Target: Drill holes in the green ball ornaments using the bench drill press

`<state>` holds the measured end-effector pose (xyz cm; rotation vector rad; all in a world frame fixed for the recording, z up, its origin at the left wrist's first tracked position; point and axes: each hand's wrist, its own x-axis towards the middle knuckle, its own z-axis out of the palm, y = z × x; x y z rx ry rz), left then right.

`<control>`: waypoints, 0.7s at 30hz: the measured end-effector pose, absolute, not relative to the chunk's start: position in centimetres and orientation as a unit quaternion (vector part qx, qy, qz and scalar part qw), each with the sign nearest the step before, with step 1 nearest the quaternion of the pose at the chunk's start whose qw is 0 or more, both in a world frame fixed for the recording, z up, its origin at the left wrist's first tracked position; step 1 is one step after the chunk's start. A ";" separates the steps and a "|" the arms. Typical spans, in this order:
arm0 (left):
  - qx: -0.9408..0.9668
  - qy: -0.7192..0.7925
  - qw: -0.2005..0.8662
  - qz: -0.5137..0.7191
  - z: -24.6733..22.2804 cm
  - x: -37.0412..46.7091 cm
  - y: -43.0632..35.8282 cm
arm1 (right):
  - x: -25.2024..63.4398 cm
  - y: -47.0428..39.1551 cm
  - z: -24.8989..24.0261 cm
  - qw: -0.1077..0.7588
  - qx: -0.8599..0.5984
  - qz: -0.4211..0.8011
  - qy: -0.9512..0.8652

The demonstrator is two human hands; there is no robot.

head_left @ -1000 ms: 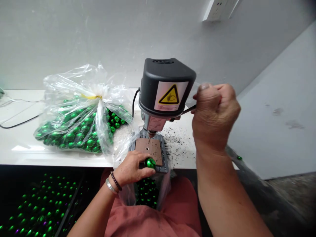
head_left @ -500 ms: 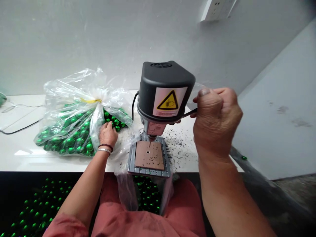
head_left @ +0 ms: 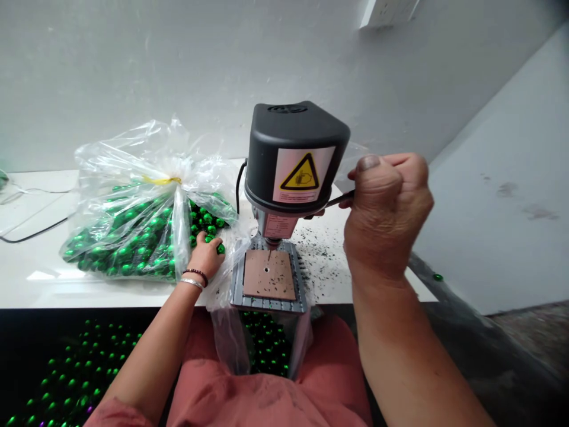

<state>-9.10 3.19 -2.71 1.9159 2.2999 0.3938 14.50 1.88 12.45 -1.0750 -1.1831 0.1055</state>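
A small bench drill press (head_left: 296,157) with a black motor cover stands on the white table. My right hand (head_left: 386,207) is closed around its feed lever (head_left: 340,199). Under the chuck (head_left: 272,241), a brown square board (head_left: 269,279) with a hole lies on the slotted metal base (head_left: 237,290). My left hand (head_left: 205,256) is at the torn opening of a clear plastic bag (head_left: 128,157) full of shiny green balls. Its fingers are closed on one green ball (head_left: 220,248).
Dark shavings (head_left: 322,255) litter the table (head_left: 40,290) right of the base. Below it, an open plastic bag (head_left: 231,341) between my legs holds green balls. More balls (head_left: 84,356) lie low at the left. A stray ball (head_left: 438,277) rests at the right.
My left hand has drawn back out of the bag opening toward the drill base, with a green ball now showing at its fingertips. My right hand stays on the feed lever.
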 end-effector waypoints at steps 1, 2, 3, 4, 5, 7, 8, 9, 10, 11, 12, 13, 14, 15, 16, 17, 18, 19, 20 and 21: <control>0.630 0.760 0.060 0.149 -2.7 -9.2 3.2 | 14.5 1.9 12.4 0.695 -0.482 0.046 -0.531; 0.625 0.759 0.058 0.172 -2.6 -9.3 3.2 | 14.6 1.8 12.4 0.694 -0.482 0.047 -0.532; 0.622 0.756 0.058 0.196 -2.5 -9.4 3.2 | 14.6 1.8 12.4 0.694 -0.482 0.048 -0.532; 0.620 0.752 0.062 0.216 -2.5 -9.5 3.2 | 14.7 1.8 12.4 0.694 -0.482 0.049 -0.533; 0.623 0.745 0.071 0.230 -2.4 -9.7 3.2 | 14.7 1.8 12.4 0.694 -0.481 0.050 -0.533; 0.640 0.725 0.099 0.234 -2.3 -9.9 3.2 | 14.7 1.7 12.4 0.695 -0.479 0.049 -0.534; 0.650 0.715 0.112 0.233 -2.3 -10.0 3.1 | 14.7 1.7 12.4 0.695 -0.478 0.048 -0.535; 0.655 0.708 0.122 0.234 -2.2 -10.1 3.1 | 14.7 1.7 12.3 0.695 -0.476 0.048 -0.536; 0.651 0.707 0.131 0.243 -2.1 -10.2 3.0 | 14.7 1.7 12.3 0.695 -0.476 0.048 -0.537; 0.637 0.710 0.142 0.262 -1.9 -10.1 2.9 | 14.6 1.6 12.2 0.696 -0.475 0.048 -0.536; 0.615 0.716 0.160 0.291 -1.7 -10.1 2.7 | 14.6 1.6 12.2 0.697 -0.474 0.049 -0.536; 0.584 0.717 0.188 0.330 -1.4 -9.9 2.5 | 14.6 1.6 12.1 0.697 -0.474 0.051 -0.536; 0.551 0.707 0.231 0.378 -1.0 -9.7 2.3 | 14.6 1.6 12.0 0.698 -0.473 0.052 -0.535; 0.519 0.681 0.287 0.430 -0.5 -9.5 1.9 | 14.6 1.6 11.9 0.699 -0.472 0.052 -0.535; 0.487 0.640 0.351 0.480 0.0 -9.1 1.5 | 14.6 1.6 11.9 0.700 -0.470 0.052 -0.535; 0.457 0.588 0.416 0.522 0.4 -8.8 1.1 | 14.7 1.6 11.8 0.701 -0.470 0.050 -0.535; 0.431 0.538 0.474 0.548 0.9 -8.4 0.6 | 14.7 1.6 11.8 0.701 -0.469 0.048 -0.534; 0.408 0.499 0.520 0.561 1.3 -8.1 0.1 | 14.7 1.6 11.8 0.703 -0.469 0.046 -0.534; 0.391 0.474 0.555 0.561 1.6 -7.7 -0.3 | 14.7 1.6 11.8 0.705 -0.466 0.043 -0.533; 0.378 0.461 0.581 0.554 1.8 -7.3 -0.7 | 14.7 1.6 11.8 0.707 -0.464 0.040 -0.532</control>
